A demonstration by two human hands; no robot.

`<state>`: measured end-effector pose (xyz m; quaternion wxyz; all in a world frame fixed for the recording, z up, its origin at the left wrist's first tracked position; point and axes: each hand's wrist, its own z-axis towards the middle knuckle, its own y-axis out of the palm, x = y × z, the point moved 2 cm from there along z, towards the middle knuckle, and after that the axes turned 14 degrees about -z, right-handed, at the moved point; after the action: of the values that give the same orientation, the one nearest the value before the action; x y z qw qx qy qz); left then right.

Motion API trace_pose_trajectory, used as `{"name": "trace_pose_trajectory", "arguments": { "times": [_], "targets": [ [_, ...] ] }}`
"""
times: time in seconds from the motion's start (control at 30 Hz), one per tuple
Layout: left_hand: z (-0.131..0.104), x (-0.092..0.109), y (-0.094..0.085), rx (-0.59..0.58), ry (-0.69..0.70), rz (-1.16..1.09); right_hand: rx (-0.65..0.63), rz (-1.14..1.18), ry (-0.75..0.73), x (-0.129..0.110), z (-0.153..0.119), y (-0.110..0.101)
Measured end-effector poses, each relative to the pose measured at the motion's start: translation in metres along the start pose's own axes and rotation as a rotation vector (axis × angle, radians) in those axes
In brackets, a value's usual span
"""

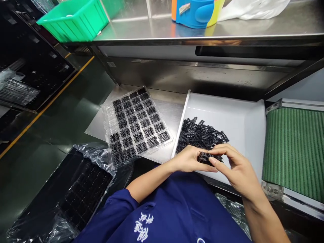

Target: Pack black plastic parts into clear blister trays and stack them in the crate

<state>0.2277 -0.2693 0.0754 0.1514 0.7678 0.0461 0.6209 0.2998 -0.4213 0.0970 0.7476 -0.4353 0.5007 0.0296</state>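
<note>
1. The left hand grasps a small bunch of black parts between thumb and fingers; the right hand pinches at the same bunch with its fingertips.
2. Under them is a white bin. Along its left side lies a heap of similar loose parts, so a good quantity remains.
3. Left of the bin, partly on the metal desk, is a clear tray. I judge it mostly filled: black parts occupy most pockets, but the far portion of the leftmost column shows only bare plastic.
4. Lower left, a plastic bag covers black pocketed trays.
5. On the shelf stands a green bin; its content I cannot tell.
</note>
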Motion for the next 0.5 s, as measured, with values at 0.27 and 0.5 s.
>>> {"name": "trace_pose_trajectory", "arguments": {
  "times": [0.27,0.5],
  "targets": [
    [0.006,-0.033,-0.005,0.021,-0.081,0.349,-0.026,-0.086,0.072,0.019,-0.023,0.027],
    [-0.016,-0.077,-0.018,0.175,-0.274,-0.183,0.245,-0.28,0.694,0.169,0.013,0.02]
  ]
}}
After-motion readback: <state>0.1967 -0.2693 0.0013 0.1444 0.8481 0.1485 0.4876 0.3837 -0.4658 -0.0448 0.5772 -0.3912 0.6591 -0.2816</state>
